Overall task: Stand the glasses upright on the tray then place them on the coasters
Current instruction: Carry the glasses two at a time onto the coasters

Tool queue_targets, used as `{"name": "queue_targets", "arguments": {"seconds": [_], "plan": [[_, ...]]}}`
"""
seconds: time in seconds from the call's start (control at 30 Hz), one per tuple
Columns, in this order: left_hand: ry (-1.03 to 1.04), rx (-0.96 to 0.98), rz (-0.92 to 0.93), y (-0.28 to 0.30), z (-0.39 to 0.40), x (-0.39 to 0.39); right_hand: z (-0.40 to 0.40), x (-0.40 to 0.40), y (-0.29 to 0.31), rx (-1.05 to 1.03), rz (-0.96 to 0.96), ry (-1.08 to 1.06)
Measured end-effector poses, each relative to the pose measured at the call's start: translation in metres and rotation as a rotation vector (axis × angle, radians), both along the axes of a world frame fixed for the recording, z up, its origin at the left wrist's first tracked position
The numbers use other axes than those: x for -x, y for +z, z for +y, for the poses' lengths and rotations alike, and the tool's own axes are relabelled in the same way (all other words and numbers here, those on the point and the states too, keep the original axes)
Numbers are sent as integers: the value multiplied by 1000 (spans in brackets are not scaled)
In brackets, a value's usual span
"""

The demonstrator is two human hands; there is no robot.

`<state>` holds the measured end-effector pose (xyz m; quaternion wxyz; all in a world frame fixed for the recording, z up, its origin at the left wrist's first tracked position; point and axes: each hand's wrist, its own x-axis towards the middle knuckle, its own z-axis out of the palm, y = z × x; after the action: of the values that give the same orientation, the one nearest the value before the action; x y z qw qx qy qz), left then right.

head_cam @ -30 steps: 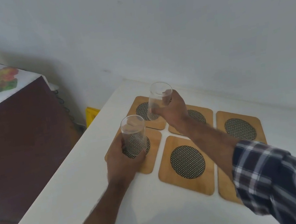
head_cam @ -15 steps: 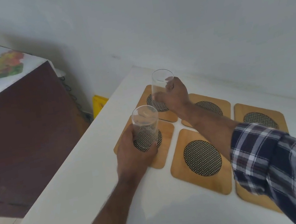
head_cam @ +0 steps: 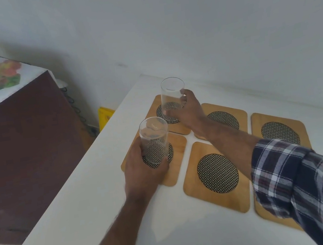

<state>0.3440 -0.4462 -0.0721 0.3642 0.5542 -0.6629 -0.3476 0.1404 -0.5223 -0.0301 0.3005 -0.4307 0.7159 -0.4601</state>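
Two clear tall glasses stand upright. The near glass (head_cam: 154, 139) is on the near left coaster (head_cam: 179, 155), with my left hand (head_cam: 143, 175) wrapped round its lower half. The far glass (head_cam: 172, 97) is over the far left coaster (head_cam: 154, 110), gripped from its right side by my right hand (head_cam: 191, 110); I cannot tell if its base touches the coaster. Several wooden coasters with dark mesh centres lie in two rows on the white table (head_cam: 105, 204). No tray is in view.
Bare coasters lie to the right: one in the near middle (head_cam: 217, 177), one in the far middle (head_cam: 227, 118), one at the far right (head_cam: 279, 130). A dark cabinet (head_cam: 20, 154) with a flowered cloth stands left of the table's edge. A white wall runs behind.
The view has shifted, so everything sits further right and lower. The far glass has come down closer to the far left coaster. The near glass stays on its coaster in my left hand.
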Motion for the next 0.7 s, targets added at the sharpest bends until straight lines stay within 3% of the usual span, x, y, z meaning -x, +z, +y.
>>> {"name": "queue_targets", "arguments": {"seconds": [0.23,0.53,0.7], "plan": [[-7,16,-30,-1,-3,-1,82,4,-8,36,39,17],[30,39,-166,11,18,-7,234,33,7,70,32,-173],[132,186,-15,21,64,-17,319,60,6,85,5,-336]]}}
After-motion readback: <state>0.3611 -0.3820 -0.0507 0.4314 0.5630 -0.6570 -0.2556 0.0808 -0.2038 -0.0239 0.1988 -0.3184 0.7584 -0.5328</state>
